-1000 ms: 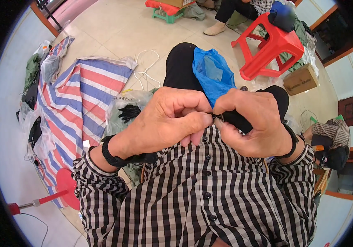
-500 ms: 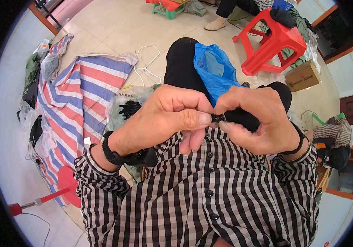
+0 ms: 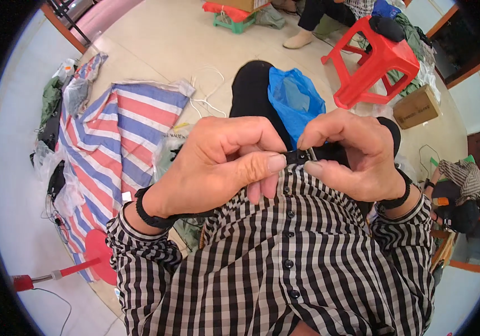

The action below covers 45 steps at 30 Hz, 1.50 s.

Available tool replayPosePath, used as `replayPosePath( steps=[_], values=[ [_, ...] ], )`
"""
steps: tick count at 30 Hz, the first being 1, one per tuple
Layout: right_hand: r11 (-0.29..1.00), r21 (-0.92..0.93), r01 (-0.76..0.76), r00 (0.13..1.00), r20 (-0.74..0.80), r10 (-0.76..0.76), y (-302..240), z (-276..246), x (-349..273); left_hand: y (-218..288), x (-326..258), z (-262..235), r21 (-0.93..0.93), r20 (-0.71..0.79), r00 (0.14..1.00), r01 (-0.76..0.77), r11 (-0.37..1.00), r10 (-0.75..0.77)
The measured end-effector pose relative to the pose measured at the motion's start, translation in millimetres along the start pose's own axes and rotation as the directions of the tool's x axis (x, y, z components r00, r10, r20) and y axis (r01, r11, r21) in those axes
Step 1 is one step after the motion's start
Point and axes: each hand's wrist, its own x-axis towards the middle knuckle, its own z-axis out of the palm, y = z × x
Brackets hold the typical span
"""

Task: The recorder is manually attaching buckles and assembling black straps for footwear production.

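Observation:
In front of my lap, my left hand (image 3: 226, 159) is closed in a pinch, thumb against fingers, on a small black part (image 3: 294, 157). Facing it, my right hand (image 3: 357, 157) grips a small, thin metal piece (image 3: 311, 154) between thumb and forefinger. The two small things are side by side; whether they are joined I cannot tell. Fingertips hide much of both. Just beyond my hands, an open blue plastic bag (image 3: 294, 98) rests on my black trousers (image 3: 248, 92).
A red, white and blue striped sheet (image 3: 139, 120) lies on the left floor, with white cord (image 3: 209, 92) beside it. A red stool (image 3: 371, 64) and a cardboard box (image 3: 417, 107) stand at the far right. Other people sit at the top and right, one with a beige shoe (image 3: 297, 39).
My hands have shifted slightly, and the gap between my fingertips is a little wider. More of the black part and the metal piece shows. The whole view has moved slightly.

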Motion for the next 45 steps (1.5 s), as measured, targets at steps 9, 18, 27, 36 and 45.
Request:
replayPosePath(
  steps=[9,18,27,36,45],
  values=[
    [0.948,-0.138,0.286,0.952,-0.066,-0.297,-32.8,-10.0,34.2,68.5,-10.8,3.4,0.516,-0.112,0.955,-0.181,0.837,0.275],
    [0.882,-0.250,0.399,0.897,-0.093,-0.432,-41.5,-13.4,46.1,81.7,-11.2,-1.4,0.366,-0.111,0.970,-0.164,0.916,0.218],
    [0.746,-0.514,0.423,0.872,0.006,-0.490,-40.9,-15.9,48.2,83.0,3.6,0.2,0.398,-0.176,0.981,-0.006,0.918,0.083],
    [0.717,-0.572,0.399,0.884,0.030,-0.467,-41.7,-16.2,46.9,78.0,13.1,-0.3,0.334,-0.188,0.981,0.021,0.942,0.045],
    [0.818,-0.442,0.368,0.916,0.023,-0.400,-39.8,-20.4,45.6,69.9,10.1,7.0,0.346,-0.230,0.970,0.013,0.938,0.072]
  ],
)
